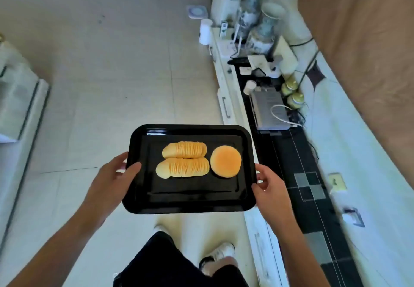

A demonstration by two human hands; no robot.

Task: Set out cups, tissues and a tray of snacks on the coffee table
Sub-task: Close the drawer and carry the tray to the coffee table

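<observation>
A black rectangular tray point(190, 199) is held level in the air above the tiled floor. On it lie two long ridged bread rolls point(182, 166) side by side and one round bun point(225, 161) to their right. My left hand point(112, 181) grips the tray's left edge, thumb on the rim. My right hand point(270, 190) grips the right edge. No cups or tissues show on the tray.
A long white cabinet with a black top point(289, 156) runs along the right, crowded with vases point(264, 29), a white cup point(249, 86), jars and cables. A pale piece of furniture point(18, 98) stands at the left. Light floor tiles point(112, 74) lie ahead. My legs and shoes point(220, 253) are below.
</observation>
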